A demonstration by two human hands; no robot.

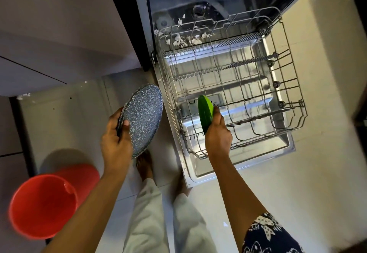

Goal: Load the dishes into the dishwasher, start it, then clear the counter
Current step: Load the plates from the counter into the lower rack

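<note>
1. While the lower rack (297,86) stands pulled out over the open dishwasher door (202,171), you are in the loading step. No dish sits in the rack yet, so starting the machine and clearing the counter look a long way off.
2. Your right hand (217,133) grips the green plate (205,111) by its lower edge, fingers and thumb curled round it. The plate is held on edge above the near left part of the rack, and it does not look seated between the tines.
3. Your left hand (116,139) pinches the speckled plates (143,119), thumb on the face and fingers behind. A second dark rim shows at the back, so likely it is a stack. They hang beside the door, over the floor and outside the rack.
4. Next, lower the green plate upright into a slot between two tines. Let go only once it stands by itself.
5. Mind the white scraps (184,41) at the back of the rack, and the red bucket (41,205) near your left forearm.
</note>
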